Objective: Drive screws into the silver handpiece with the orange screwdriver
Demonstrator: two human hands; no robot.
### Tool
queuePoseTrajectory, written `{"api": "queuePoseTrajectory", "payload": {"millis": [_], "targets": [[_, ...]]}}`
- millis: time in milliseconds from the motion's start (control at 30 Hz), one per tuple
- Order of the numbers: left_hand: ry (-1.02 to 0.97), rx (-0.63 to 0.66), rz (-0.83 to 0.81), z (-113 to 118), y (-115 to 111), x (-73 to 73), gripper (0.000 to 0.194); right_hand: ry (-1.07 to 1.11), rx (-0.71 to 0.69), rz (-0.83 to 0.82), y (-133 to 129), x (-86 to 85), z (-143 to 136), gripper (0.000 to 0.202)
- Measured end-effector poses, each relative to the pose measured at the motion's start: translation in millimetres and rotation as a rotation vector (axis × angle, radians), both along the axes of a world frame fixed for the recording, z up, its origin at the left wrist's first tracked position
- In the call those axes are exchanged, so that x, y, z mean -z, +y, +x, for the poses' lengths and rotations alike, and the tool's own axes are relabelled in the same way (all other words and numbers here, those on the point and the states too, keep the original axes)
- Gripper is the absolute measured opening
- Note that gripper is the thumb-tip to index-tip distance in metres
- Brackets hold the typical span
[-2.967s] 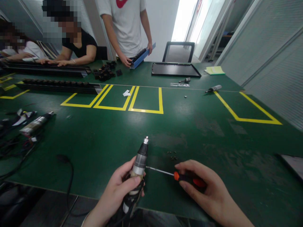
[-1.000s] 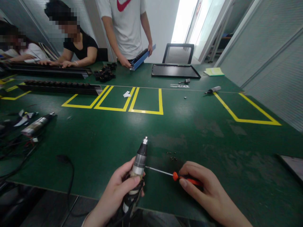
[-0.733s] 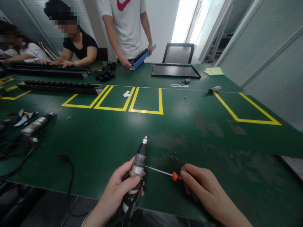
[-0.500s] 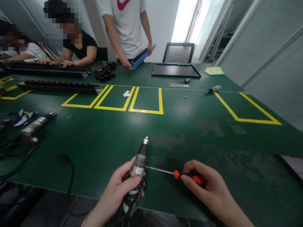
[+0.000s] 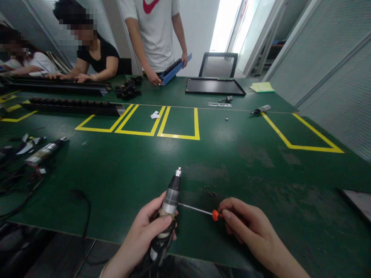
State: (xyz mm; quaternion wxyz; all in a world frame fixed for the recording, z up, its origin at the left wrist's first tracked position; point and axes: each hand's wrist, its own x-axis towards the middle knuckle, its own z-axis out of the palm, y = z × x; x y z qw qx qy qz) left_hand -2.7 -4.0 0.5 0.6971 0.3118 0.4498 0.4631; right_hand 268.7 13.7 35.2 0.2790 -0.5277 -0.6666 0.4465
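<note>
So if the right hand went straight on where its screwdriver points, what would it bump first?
Probably the electric screwdriver in the left hand: the manual screwdriver in the right hand points at its side. Whether the tip touches is unclear.

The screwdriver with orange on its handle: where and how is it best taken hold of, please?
Probably best take the screwdriver by its orange handle, coming from the right, as the right hand does. The handle points right; the thin metal shaft runs left to the side of the power tool in the left hand, offering less to grip.
</note>
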Motion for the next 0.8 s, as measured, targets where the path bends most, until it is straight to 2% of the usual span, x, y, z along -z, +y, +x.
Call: {"api": "queuePoseTrajectory", "payload": {"millis": [133,400,500,667,733,800], "targets": [[0.009,-0.001,0.007,0.1,-0.1,0.1,0.052,-0.042,0.071,0.124,0.2,-1.4,-0.7,0.011],[-0.001,0.009,0.013,0.1,0.0,-0.7,0.049,-0.091,0.059,0.212,-1.4,-4.8,-2.1,0.015],[0.002,0.012,0.014,0.3,0.8,-1.0,0.048,-0.057,0.009,0.153,-2.0,-2.4,0.2,0.019],[-0.01,0.008,0.011,-0.1,0.2,1.5,0.05,0.083,-0.023,-0.081,-2.6,2.8,1.3,0.031],[-0.016,0.007,0.01,-0.5,-0.4,2.8,0.051,0.061,-0.018,-0.066,-2.0,2.8,0.3,0.027],[-0.016,0.006,0.006,-0.6,-0.5,2.8,0.052,0.003,-0.001,0.03,-1.4,1.5,-0.8,0.02]]}}
